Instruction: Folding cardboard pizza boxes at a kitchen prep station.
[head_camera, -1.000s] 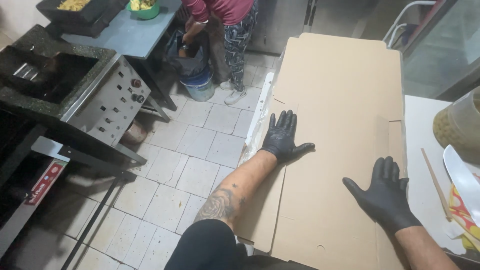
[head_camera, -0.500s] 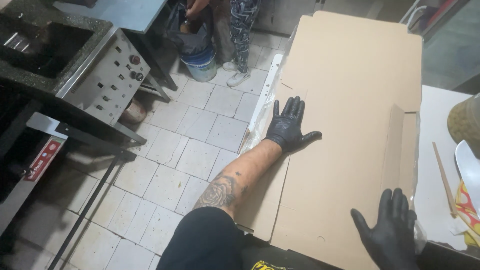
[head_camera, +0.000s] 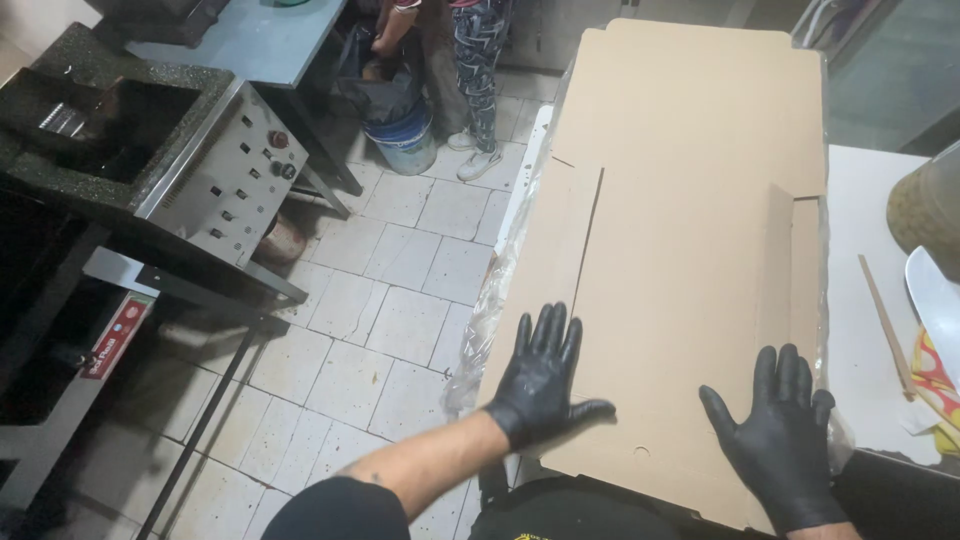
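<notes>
A large flat brown cardboard box blank (head_camera: 680, 220) lies on a white counter (head_camera: 860, 300), with cut flaps along its left and right sides. My left hand (head_camera: 545, 385), in a black glove, rests flat with spread fingers on the blank's near left part. Also gloved in black, my right hand (head_camera: 785, 435) lies flat near the blank's near right corner. Neither hand grips anything. Clear plastic wrap (head_camera: 495, 300) hangs off the blank's left edge.
A steel fryer unit (head_camera: 190, 170) with knobs stands left across a tiled floor. Another person's legs (head_camera: 480, 70) and a blue bucket (head_camera: 405, 135) are at the back. On the counter's right lie a wooden stick (head_camera: 885, 325), a white plate (head_camera: 935, 300) and a jar (head_camera: 925, 205).
Both hands slid toward me along the cardboard. The left hand came off the left flap to the near part; the right hand is fully in view again.
</notes>
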